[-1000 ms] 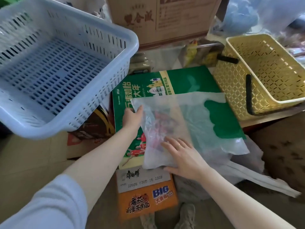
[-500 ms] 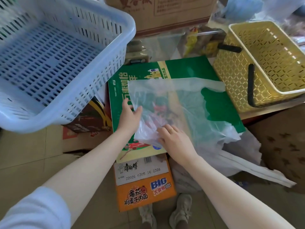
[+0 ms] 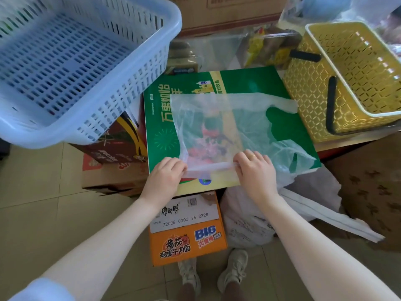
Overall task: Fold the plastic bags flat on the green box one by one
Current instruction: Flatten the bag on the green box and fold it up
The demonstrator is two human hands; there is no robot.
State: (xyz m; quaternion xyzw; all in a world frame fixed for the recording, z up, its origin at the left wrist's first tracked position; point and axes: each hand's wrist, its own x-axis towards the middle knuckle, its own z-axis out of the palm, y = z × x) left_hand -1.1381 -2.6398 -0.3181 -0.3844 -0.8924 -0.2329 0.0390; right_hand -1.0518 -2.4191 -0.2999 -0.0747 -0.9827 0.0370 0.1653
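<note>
Since half a second before, both hands had dropped to the near edge of the translucent plastic bag, which now lay spread flatter across the green box rather than bunched under the fingers. The left hand pinched the bag's near left corner, fingers curled over the edge; the right hand — a ring on one finger — pinched the same edge further right, so a narrow rolled strip of plastic ran taut between the two.

Nearest the camera, two pale sneakers stood on the tiled floor, with an orange instant-noodle carton just ahead of them and a crumpled white bag beside it to the right. The carton's far end was tucked beneath the green box.

The bag covered most of the box's middle, its handle loops trailing toward the right, where one spilled over the box's edge onto more loose plastic. Printed colours of the box lid showed faintly through the film.

Left of the box sat a brown cardboard box, and above it a pale blue slotted basket overhung the corner. To the far right stood a yellow lattice basket with black handles — just beside the green box's far right corner. Behind everything, a large cardboard carton filled the top of the view.
</note>
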